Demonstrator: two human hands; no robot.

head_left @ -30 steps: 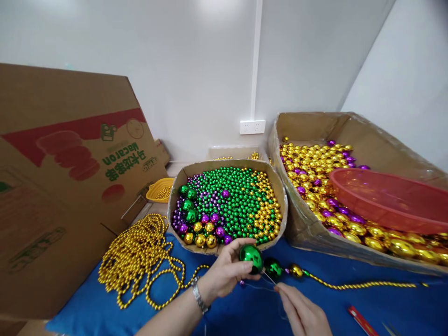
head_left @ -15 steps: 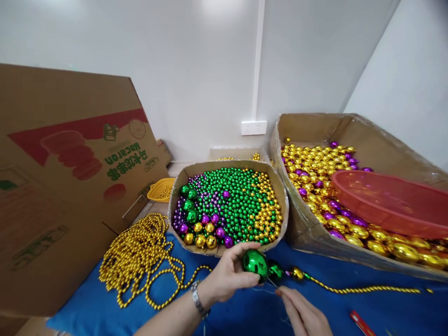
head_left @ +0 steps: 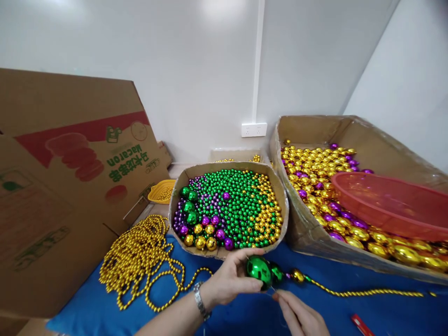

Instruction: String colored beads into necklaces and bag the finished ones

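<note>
The large green ball (head_left: 258, 270) is gripped between the thumb and fingers of the left hand (head_left: 227, 279), just in front of the near wall of the oval carton (head_left: 210, 253). At the ball's lower edge a thin rod (head_left: 273, 289) is pinched by the fingertips of the right hand (head_left: 301, 313). The left hand is hemmed in by the carton's rim; to the right of the right hand, open room is offered by the blue cloth (head_left: 336, 315), bounded behind by the slanted front wall of the big box (head_left: 304, 242) and interrupted by a red object (head_left: 362, 324).

A glossy, mirror-like surface is shown by the ball. Beside it a second green ball (head_left: 277, 273) is followed by a slim gold strand (head_left: 371, 294), finely beaded. To the left, the cloth is covered by a heap of gold bead strings (head_left: 136, 259), looped and knobbly. Small round metallic beads (head_left: 234, 200) are held in the corrugated oval carton.
</note>
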